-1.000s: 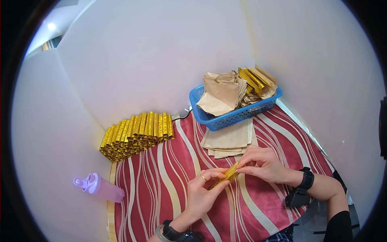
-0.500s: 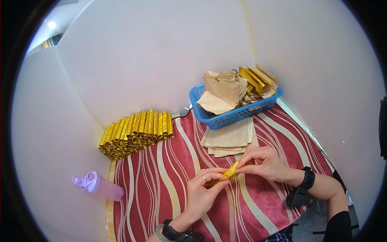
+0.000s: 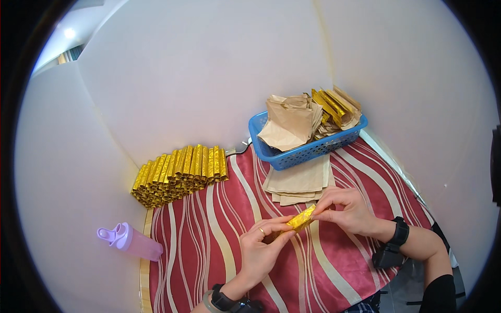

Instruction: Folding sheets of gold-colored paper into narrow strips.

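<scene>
Between my two hands is a small gold paper roll (image 3: 301,219), held slantwise above the striped cloth. My left hand (image 3: 261,245), with a ring on one finger, pinches its lower left end between thumb and fingers. At the upper right end, my right hand (image 3: 345,211) grips it with thumb and fingertips. Just beyond the hands lies a stack of tan paper sheets (image 3: 295,182). Off to the left, many similar gold paper rolls (image 3: 180,172) are piled in layers, their hollow ends facing me.
A blue plastic basket (image 3: 308,149) at the back holds tan paper sheets (image 3: 292,120) and folded gold paper (image 3: 331,107). On the left stands a lilac bottle (image 3: 130,242). A red striped cloth (image 3: 198,261) covers the table, with pale walls (image 3: 209,62) around it.
More of the gold paper roll shows between my hands, and my right fingers sit slightly farther right along it. The whole view has shifted a little.
</scene>
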